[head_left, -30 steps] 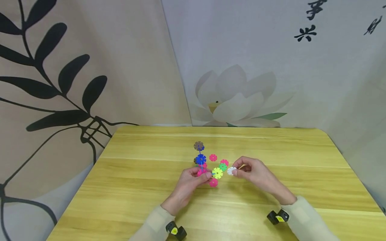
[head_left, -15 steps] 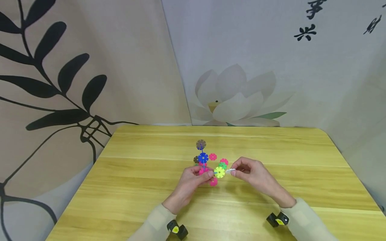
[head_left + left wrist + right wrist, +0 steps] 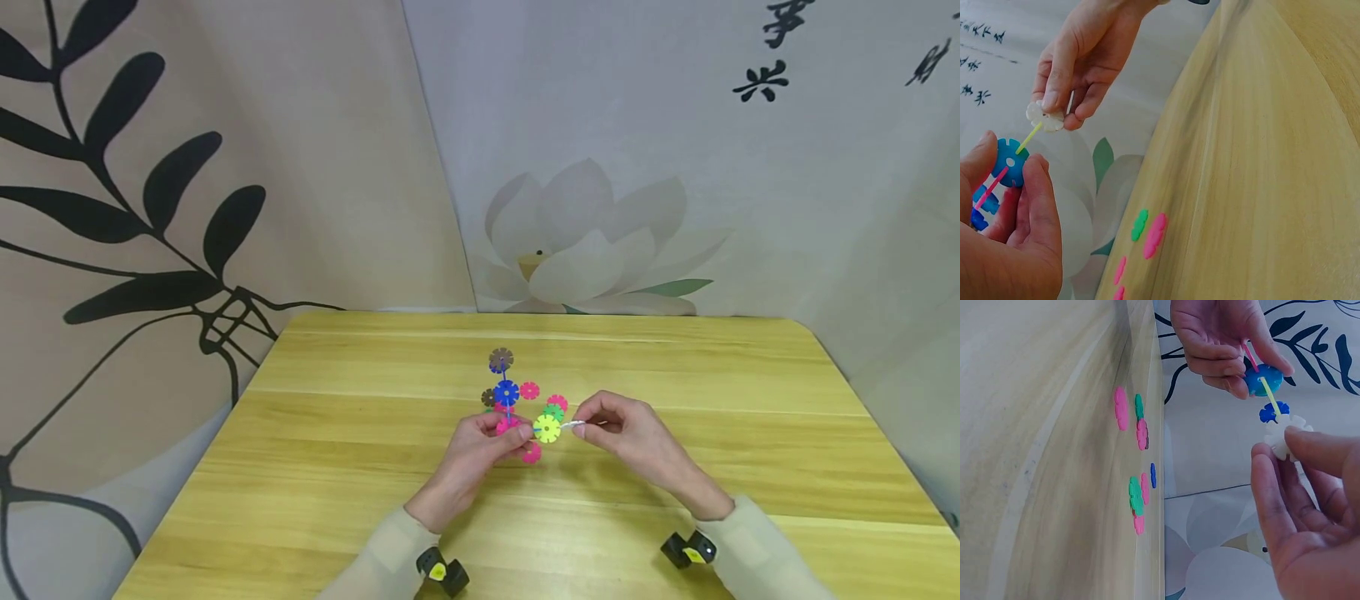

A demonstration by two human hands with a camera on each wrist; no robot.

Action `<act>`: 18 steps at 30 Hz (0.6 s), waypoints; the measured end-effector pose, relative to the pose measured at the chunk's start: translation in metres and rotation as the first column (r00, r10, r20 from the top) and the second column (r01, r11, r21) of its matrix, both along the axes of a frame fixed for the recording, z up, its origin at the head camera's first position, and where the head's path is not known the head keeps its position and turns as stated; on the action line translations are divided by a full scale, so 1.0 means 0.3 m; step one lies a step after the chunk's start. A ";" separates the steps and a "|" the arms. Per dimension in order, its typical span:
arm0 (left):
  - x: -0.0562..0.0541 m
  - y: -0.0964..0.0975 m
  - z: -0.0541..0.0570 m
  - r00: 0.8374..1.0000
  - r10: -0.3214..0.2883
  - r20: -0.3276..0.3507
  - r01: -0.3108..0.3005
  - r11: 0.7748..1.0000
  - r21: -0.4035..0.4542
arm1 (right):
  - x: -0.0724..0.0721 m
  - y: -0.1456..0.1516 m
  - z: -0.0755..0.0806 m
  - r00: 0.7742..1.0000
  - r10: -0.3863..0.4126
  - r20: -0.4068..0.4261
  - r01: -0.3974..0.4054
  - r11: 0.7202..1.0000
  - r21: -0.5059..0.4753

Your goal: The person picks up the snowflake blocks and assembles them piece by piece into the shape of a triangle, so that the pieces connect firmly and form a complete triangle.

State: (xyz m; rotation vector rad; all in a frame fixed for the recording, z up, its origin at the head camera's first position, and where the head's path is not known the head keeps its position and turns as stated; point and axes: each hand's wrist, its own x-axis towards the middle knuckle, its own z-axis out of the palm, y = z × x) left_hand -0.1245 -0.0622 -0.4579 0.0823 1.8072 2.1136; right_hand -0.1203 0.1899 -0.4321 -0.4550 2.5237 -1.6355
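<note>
My left hand (image 3: 468, 458) pinches a teal disc (image 3: 1005, 153) in a chain of notched plastic snowflake discs. The chain includes a pink disc (image 3: 505, 427), a blue disc (image 3: 500, 398) and a brown disc (image 3: 505, 356) at its far end. At its near end a yellow disc (image 3: 547, 437) faces the head camera; both wrist views show it edge-on. Between right thumb and fingers, my right hand (image 3: 633, 433) pinches a white disc (image 3: 1278, 440), edge-on in the head view. The white disc's rim meets the yellow disc's edge. My left fingers partly hide the teal disc.
Loose discs lie on the wooden table (image 3: 337, 467) beyond my hands: a pink disc (image 3: 529, 390), a green disc (image 3: 555, 413) overlapping another pink one, and a brown disc (image 3: 488, 398). One more pink disc (image 3: 532, 453) shows beside my left fingers. A printed curtain (image 3: 360, 167) hangs behind the table.
The white disc has turned from face-on to edge-on and come left to the yellow disc. The chain in my left hand has shifted slightly right, with the yellow disc turning more face-on.
</note>
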 end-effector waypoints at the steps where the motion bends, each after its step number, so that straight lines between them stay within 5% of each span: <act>1: 0.000 0.000 0.000 1.000 0.001 -0.001 -0.001 1.000 -0.001 | 0.000 -0.001 0.000 1.000 0.001 -0.002 -0.001 1.000 -0.003; 18: 0.000 -0.005 -0.005 1.000 0.009 0.009 -0.009 1.000 0.016 | -0.001 -0.012 -0.017 1.000 -0.001 0.004 0.001 0.999 -0.038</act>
